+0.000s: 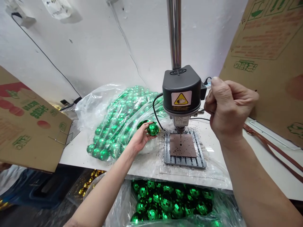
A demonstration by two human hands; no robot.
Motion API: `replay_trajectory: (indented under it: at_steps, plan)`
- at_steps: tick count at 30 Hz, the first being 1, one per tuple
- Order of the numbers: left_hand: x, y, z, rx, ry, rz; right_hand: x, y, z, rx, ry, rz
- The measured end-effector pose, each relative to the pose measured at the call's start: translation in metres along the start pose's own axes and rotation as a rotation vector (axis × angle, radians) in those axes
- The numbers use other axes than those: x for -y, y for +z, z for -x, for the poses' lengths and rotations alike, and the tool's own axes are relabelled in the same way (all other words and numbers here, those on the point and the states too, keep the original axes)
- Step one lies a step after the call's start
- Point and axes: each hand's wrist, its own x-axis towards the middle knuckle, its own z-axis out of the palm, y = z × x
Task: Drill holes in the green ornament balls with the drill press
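Note:
My left hand (pixel 142 137) is closed around a shiny green faceted ball (pixel 153 129), just left of a small bench drill press (pixel 181 86). Raised at the right side of the press's black head, my right hand (pixel 228 108) makes a fist around its feed lever, which the fingers mostly hide. Below the chuck (pixel 180 129), a brown square plate (pixel 182 145) with a dark hole lies on the slotted metal base (pixel 186 163). The drill tip stands above the plate. Dark shavings are scattered over the plate and around the base.
A clear plastic bag of green balls (pixel 123 123) lies on the white table (pixel 144 165). More green balls fill a plastic-lined container (pixel 170 201) below the table's front edge. Cardboard boxes stand left (pixel 30 116) and right (pixel 267 69). A brown strap (pixel 272 145) lies at right.

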Motion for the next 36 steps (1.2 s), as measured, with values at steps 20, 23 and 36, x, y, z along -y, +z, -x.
replay_trajectory:
  at_steps: [20,23,36]
  plan:
    - [0.049,0.059,0.029,0.192,-0.109,0.127,-0.001,0.001,0.0,0.035,-0.049,0.053]
    - [0.058,0.062,0.021,0.132,-0.007,-0.027,0.0,0.001,0.0,0.029,-0.039,0.053]
    - [0.065,0.073,0.005,0.229,0.052,-0.195,0.002,0.001,0.0,0.053,-0.077,0.054]
